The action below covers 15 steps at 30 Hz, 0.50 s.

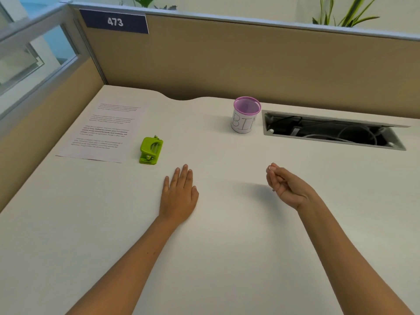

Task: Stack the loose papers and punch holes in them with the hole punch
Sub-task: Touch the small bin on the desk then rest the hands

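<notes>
**deskwatcher:** Bare skin on white laminate, basically. Left hand [179,196] lies flat on the desk [227,258], palm down, fingers straight and close together, holding nothing. Right hand [285,186] hovers just above the surface, fingers curled loosely in toward the thumb. Can't tell if there's anything tiny pinched in there; looks like nothing.

**paperjam22:** ok, where's the punch sitting?

**deskwatcher:** One green punch [150,150], just past the left hand's fingertips and a bit to the left, not touching it. Long axis runs near-to-far, tilted slightly right at the far end. Which end is the paper slot I can't make out.

**paperjam22:** and the papers? how many?

**deskwatcher:** I count one printed sheet [102,130] showing, just left of the punch, flat, long axis running away from the person toward the back left corner, text upright for the reader. Could be more under it, can't tell. Further out, one purple mesh cup [246,114] with a white label stands upright at the back, beside an open cable tray [329,133]. Tan partition [250,62] behind, with a "473" tag [115,22].
</notes>
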Each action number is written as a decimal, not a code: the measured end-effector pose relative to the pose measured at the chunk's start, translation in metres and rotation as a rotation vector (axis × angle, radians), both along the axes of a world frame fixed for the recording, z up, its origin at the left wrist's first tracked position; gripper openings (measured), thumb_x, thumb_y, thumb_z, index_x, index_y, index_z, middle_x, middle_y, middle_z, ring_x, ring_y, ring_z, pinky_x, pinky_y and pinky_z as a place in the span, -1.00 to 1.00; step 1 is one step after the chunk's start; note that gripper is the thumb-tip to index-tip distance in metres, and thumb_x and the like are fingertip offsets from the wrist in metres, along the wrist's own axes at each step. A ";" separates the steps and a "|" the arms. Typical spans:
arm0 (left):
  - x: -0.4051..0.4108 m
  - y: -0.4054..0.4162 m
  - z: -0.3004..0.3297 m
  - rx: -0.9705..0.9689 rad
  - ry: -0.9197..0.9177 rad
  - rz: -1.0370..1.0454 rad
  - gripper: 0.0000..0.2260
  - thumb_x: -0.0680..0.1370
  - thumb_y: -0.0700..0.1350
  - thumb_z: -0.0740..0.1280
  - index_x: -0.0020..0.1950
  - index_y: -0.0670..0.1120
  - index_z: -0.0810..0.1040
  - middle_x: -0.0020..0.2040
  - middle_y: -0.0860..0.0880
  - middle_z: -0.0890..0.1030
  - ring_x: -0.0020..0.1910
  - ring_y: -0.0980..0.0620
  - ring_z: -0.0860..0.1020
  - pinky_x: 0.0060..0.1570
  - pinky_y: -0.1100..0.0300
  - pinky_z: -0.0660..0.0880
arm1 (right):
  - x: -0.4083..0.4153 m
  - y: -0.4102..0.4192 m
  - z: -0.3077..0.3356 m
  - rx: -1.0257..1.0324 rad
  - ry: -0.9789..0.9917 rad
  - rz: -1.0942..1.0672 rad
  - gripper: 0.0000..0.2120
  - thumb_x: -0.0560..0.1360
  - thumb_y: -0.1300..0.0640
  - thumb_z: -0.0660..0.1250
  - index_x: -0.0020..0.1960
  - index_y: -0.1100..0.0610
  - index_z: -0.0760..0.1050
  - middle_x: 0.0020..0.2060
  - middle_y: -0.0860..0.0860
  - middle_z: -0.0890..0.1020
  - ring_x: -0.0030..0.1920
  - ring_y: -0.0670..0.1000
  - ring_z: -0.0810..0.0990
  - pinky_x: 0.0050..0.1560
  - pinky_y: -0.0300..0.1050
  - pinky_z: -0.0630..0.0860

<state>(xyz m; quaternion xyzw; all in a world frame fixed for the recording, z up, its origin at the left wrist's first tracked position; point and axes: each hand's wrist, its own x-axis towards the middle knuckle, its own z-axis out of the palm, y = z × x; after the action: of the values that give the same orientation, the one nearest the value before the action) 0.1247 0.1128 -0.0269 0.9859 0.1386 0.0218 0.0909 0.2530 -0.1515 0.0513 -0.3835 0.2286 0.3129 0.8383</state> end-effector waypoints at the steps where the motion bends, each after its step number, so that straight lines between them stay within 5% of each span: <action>1: 0.003 0.000 0.000 0.004 -0.004 -0.003 -0.51 0.61 -0.03 0.05 0.53 -0.12 0.13 0.56 -0.06 0.10 0.54 -0.06 0.08 0.47 -0.10 0.03 | 0.013 0.002 0.005 0.016 -0.008 0.002 -0.90 0.52 0.35 0.26 -0.05 0.26 0.56 -0.27 0.11 0.63 -0.15 0.00 0.60 -0.35 -0.32 0.60; 8: 0.020 0.005 0.004 0.011 -0.039 -0.038 -0.44 0.55 0.05 -0.12 0.50 -0.10 0.22 0.54 -0.03 0.18 0.52 -0.04 0.15 0.45 -0.09 0.08 | 0.118 0.049 0.056 -0.147 -0.279 -0.014 -0.93 0.48 0.41 0.31 -0.11 0.30 0.55 -0.18 0.12 0.61 -0.16 -0.03 0.61 -0.31 -0.35 0.59; 12: 0.029 0.010 0.003 -0.009 -0.070 -0.037 -0.45 0.54 0.05 -0.11 0.48 -0.07 0.28 0.52 0.01 0.24 0.50 -0.01 0.20 0.44 -0.08 0.12 | 0.165 0.081 0.079 -0.508 -0.560 0.053 -0.86 0.40 0.43 0.39 -0.04 0.37 0.59 -0.21 0.13 0.64 -0.21 0.00 0.65 -0.25 -0.30 0.62; 15: 0.038 0.014 0.004 -0.015 -0.068 -0.042 -0.46 0.54 0.06 -0.11 0.48 -0.05 0.28 0.52 0.04 0.22 0.51 0.01 0.18 0.44 -0.06 0.11 | 0.188 0.101 0.081 -0.961 -0.835 0.165 -0.88 0.38 0.39 0.36 -0.13 0.28 0.64 -0.21 0.12 0.67 -0.19 0.05 0.62 -0.10 -0.15 0.64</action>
<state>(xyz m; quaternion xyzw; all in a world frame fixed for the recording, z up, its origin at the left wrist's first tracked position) 0.1626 0.1269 -0.0233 0.9866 0.1149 0.0526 0.1035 0.4408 -0.0509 0.1321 -0.8223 -0.0325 0.0635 0.5645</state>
